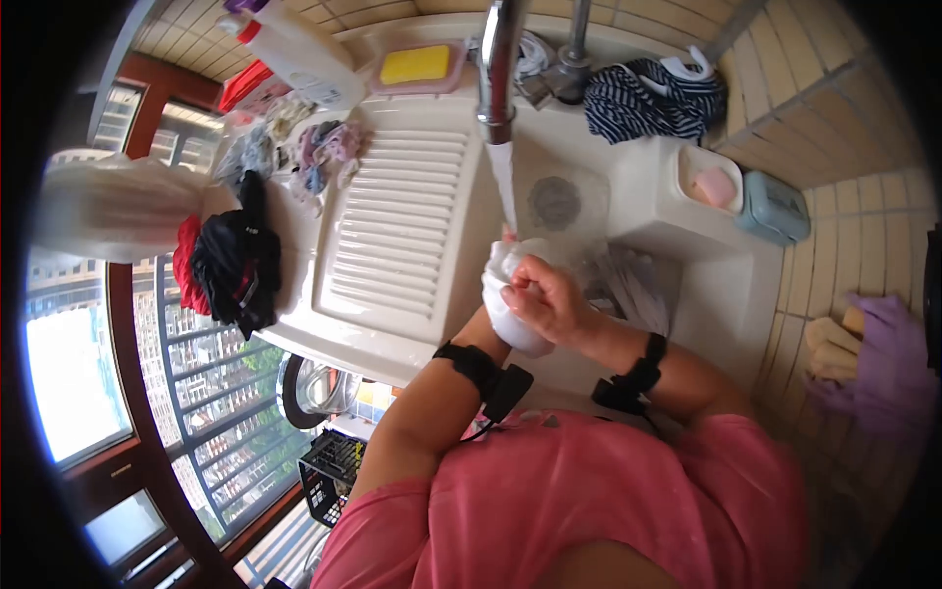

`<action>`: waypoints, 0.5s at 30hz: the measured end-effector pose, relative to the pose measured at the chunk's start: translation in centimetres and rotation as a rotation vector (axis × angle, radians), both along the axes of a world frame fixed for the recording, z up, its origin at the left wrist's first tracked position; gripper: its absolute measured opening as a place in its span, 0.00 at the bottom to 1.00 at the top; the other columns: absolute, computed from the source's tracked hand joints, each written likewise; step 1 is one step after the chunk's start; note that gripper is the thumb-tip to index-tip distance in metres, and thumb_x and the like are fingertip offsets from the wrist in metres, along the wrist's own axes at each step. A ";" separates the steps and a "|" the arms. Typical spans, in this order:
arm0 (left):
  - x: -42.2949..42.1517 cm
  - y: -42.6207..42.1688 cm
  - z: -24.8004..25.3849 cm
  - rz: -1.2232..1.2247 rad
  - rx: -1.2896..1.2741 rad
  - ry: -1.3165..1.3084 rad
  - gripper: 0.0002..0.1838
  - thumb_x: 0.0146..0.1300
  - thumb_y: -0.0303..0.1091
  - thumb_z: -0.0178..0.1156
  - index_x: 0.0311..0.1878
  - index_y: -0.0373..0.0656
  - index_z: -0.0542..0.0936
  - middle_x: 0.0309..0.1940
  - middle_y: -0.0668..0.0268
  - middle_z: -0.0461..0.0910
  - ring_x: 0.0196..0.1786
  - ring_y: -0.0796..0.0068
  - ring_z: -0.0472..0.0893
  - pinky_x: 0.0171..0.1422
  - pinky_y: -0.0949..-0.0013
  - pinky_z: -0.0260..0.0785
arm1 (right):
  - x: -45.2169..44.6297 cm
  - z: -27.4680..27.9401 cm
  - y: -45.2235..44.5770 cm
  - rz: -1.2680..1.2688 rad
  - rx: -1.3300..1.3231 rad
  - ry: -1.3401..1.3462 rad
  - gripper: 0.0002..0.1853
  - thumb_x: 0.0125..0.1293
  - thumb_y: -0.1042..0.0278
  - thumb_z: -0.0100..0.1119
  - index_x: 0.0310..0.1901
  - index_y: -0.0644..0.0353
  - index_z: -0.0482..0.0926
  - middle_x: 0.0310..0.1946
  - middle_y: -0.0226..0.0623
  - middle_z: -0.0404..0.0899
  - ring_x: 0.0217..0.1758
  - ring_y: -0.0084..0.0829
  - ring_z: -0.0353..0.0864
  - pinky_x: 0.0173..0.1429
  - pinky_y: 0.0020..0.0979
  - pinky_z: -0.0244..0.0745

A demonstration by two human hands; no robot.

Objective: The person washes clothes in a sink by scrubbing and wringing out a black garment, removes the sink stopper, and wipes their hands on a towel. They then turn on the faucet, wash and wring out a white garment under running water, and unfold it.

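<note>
Under the faucet [497, 74], water runs down onto a white cloth [510, 319] over the sink. My left hand [509, 234] is mostly covered by this cloth; only a fingertip shows at its top, so its grip is hidden. My right hand [546, 297] is closed, its fingers pinching the cloth from the right side. Behind the hands is the round drain [554, 203]. A greyish wet cloth [636, 285] lies in the basin to the right of my right hand.
The ribbed washboard [397, 226] is left of the basin. Dark clothing [235, 260] hangs over the left edge. A yellow sponge [415, 66], white bottle [304, 59] and striped cloth [653, 101] line the back. Pink soap [713, 187] sits at right, beside a blue-green box [774, 208].
</note>
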State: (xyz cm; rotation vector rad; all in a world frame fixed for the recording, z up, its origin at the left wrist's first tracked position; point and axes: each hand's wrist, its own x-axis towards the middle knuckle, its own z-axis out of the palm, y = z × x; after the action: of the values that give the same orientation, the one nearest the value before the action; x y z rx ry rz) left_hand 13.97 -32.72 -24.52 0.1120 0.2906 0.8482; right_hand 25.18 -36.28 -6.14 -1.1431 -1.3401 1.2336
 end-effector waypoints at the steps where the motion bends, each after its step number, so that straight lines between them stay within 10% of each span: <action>1: 0.2 0.0 0.1 0.083 0.073 -0.039 0.30 0.71 0.71 0.51 0.37 0.51 0.76 0.34 0.72 0.74 0.38 0.76 0.76 0.47 0.60 0.72 | -0.2 -1.1 0.5 -0.079 0.104 -0.097 0.12 0.71 0.59 0.63 0.38 0.59 0.74 0.23 0.37 0.75 0.25 0.29 0.75 0.33 0.34 0.70; 4: 0.0 1.9 9.3 -0.208 0.702 0.914 0.15 0.77 0.49 0.53 0.49 0.48 0.79 0.42 0.69 0.81 0.46 0.71 0.82 0.51 0.63 0.77 | 1.0 -7.8 3.3 -0.232 0.148 -0.358 0.12 0.72 0.59 0.61 0.40 0.59 0.76 0.23 0.42 0.77 0.28 0.42 0.79 0.35 0.41 0.73; 6: -0.9 1.8 10.2 -0.206 -0.285 0.449 0.20 0.79 0.51 0.48 0.57 0.46 0.79 0.47 0.65 0.83 0.51 0.68 0.83 0.56 0.58 0.79 | 3.1 -12.2 6.2 -0.304 0.091 -0.513 0.13 0.73 0.56 0.60 0.44 0.59 0.78 0.26 0.47 0.81 0.33 0.54 0.83 0.39 0.47 0.77; 12: -4.7 3.7 11.6 -0.362 -0.158 0.933 0.28 0.77 0.49 0.51 0.74 0.45 0.68 0.62 0.54 0.77 0.63 0.54 0.79 0.68 0.46 0.73 | 6.9 -16.7 7.6 -0.543 -0.025 -0.899 0.16 0.73 0.54 0.56 0.54 0.53 0.77 0.49 0.54 0.82 0.46 0.56 0.84 0.49 0.55 0.79; 15: -4.2 2.6 13.2 -0.460 -0.135 1.161 0.39 0.72 0.49 0.59 0.81 0.47 0.57 0.73 0.50 0.66 0.73 0.51 0.69 0.69 0.39 0.70 | 6.8 -16.8 5.3 0.133 0.021 -1.200 0.21 0.71 0.54 0.56 0.64 0.46 0.75 0.58 0.52 0.74 0.56 0.55 0.79 0.57 0.56 0.76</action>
State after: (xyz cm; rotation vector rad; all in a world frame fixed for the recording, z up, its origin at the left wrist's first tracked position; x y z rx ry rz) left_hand 9.74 -30.17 -11.36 0.5248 1.3506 0.2186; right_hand 31.95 -31.02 -22.89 -1.9145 -2.2883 0.5339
